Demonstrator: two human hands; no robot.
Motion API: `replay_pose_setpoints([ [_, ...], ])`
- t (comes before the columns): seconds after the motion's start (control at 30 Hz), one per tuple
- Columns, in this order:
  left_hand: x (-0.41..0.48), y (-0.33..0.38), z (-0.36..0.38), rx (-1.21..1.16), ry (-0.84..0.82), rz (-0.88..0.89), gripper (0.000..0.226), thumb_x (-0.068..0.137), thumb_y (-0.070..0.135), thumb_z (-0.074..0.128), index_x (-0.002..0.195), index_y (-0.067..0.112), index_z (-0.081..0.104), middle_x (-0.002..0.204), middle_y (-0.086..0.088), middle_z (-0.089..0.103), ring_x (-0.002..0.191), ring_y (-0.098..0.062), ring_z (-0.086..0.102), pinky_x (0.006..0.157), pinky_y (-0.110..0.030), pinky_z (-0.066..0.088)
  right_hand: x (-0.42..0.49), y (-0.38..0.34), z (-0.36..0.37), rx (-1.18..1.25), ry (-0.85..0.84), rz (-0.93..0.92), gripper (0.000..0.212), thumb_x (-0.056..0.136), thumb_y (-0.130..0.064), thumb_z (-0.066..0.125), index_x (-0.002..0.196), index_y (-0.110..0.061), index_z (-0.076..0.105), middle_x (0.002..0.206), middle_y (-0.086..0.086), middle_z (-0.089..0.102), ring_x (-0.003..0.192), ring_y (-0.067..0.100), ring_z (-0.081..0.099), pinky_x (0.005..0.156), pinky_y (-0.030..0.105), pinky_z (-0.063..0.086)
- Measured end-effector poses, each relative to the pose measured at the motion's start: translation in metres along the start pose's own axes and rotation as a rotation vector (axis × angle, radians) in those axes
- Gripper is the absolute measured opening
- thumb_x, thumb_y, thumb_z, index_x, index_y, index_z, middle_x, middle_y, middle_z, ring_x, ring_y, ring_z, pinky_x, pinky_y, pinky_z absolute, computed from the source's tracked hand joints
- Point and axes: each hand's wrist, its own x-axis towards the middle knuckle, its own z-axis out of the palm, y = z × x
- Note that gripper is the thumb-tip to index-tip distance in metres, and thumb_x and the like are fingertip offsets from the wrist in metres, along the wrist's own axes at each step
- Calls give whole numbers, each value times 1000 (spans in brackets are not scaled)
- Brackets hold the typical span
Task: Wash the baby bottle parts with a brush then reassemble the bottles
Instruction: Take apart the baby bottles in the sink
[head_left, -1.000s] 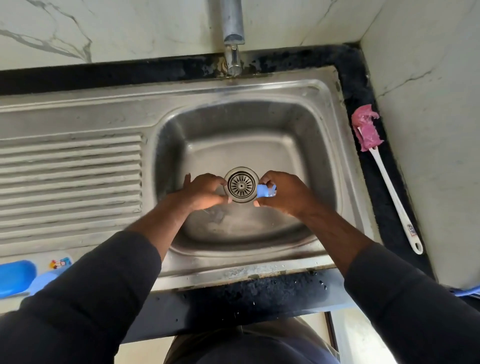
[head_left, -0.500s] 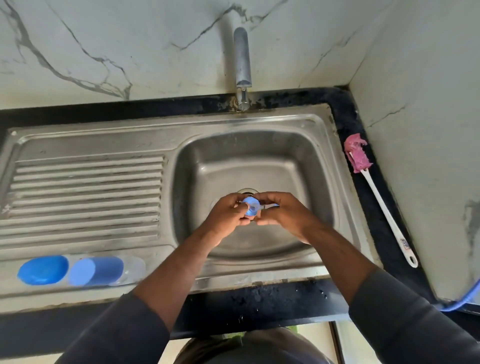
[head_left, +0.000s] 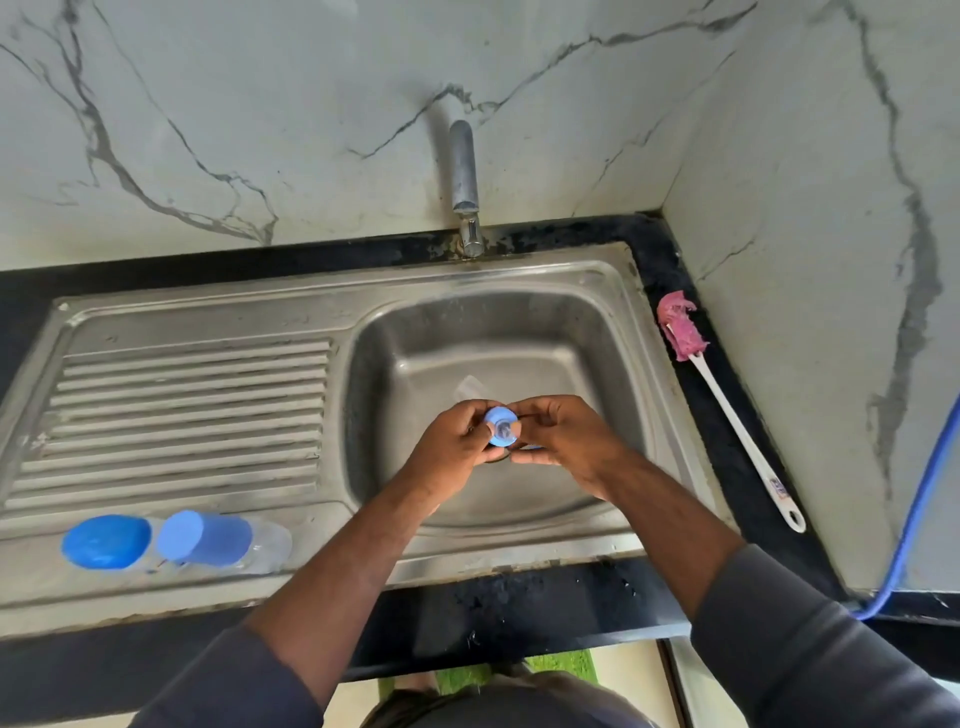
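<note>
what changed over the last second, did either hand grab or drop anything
A second ago the hands were apart and the right hand alone held the blue ring. They have since come together over the sink, and the left hand has taken hold too, so both now pinch the ring. Nothing was let go. The two bottles on the drainboard and the brush by the wall stayed put.

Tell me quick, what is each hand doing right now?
Left hand: closed, gripping the blue bottle collar over the sink.
Right hand: closed, pinching the same collar from the other side.
</note>
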Motion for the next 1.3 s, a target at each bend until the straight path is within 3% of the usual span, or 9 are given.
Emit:
replay_pose_setpoints([
  [0.13, -5, 5, 4, -20, -31, -17, 25, 104, 9, 52, 123, 0, 64, 120, -19, 68, 110, -26, 69, 87, -28, 59, -4, 1, 7, -2, 75, -53, 19, 92, -9, 70, 109, -1, 72, 99, 14, 77, 90, 22, 75, 73, 25, 58],
  [0.3, -16, 4, 10, -37, -45, -22, 12, 100, 12, 59, 109, 14, 67, 111, -11, 72, 105, -22, 71, 87, -28, 58, -1, 12, 19, -252, 278, -29, 14, 90, -10, 69, 103, -7, 70, 94, 12, 76, 80, 24, 73, 69, 26, 59],
  [0.43, -13, 1, 11, 64, -5, -25, 12, 96, 11, 66, 101, 22, 66, 106, -11, 73, 103, -28, 71, 95, -43, 58, -5, 15, 33, -433, 392, -48, 11, 92, -10, 58, 102, -11, 62, 86, 8, 73, 71, 19, 68, 53, 11, 45],
  [0.6, -18, 0, 14, 93, -33, -52, 21, 97, 1, 61, 110, 17, 62, 117, -12, 68, 106, -22, 69, 92, -39, 59, -5, 14, 36, -659, 434, -43, 14, 87, -9, 59, 101, -9, 57, 81, 0, 64, 76, 20, 61, 60, 27, 42],
  [0.73, -17, 0, 18, 60, -81, -53, 30, 97, 0, 61, 123, 14, 60, 126, -11, 63, 110, -21, 68, 91, -35, 59, -9, 14, 28, -558, 410, -29, 16, 88, -2, 52, 100, -11, 57, 78, 6, 67, 62, 20, 64, 53, 27, 51],
  [0.9, -17, 1, 15, -97, -28, -52, 21, 102, 10, 55, 121, 4, 61, 112, -19, 70, 91, -35, 70, 95, -39, 57, -6, 9, 21, -482, 314, -73, 11, 89, -9, 56, 93, -15, 64, 73, 4, 73, 53, 17, 70, 58, 30, 58],
  [0.97, -19, -1, 12, -213, 6, -58, 28, 107, 16, 45, 114, -2, 65, 99, -21, 72, 83, -32, 68, 86, -35, 60, -8, 6, 25, -474, 301, -93, 11, 90, -10, 57, 94, -11, 67, 70, 4, 72, 51, 15, 68, 54, 24, 56],
  [1.07, -18, -4, 6, -271, 88, -122, 25, 106, 8, 44, 108, -3, 67, 99, -20, 74, 89, -27, 73, 81, -30, 61, -12, 5, 29, -432, 278, -102, 14, 92, -8, 57, 97, -7, 69, 70, 6, 72, 49, 10, 66, 50, 18, 52],
  [1.3, -11, -2, 1, -373, 155, -299, 15, 98, -6, 54, 103, -11, 67, 104, -23, 73, 89, -24, 75, 74, -26, 61, -12, 14, 34, -376, 307, -144, 25, 89, 4, 53, 107, -10, 64, 91, 5, 69, 57, 18, 70, 48, 27, 55],
])
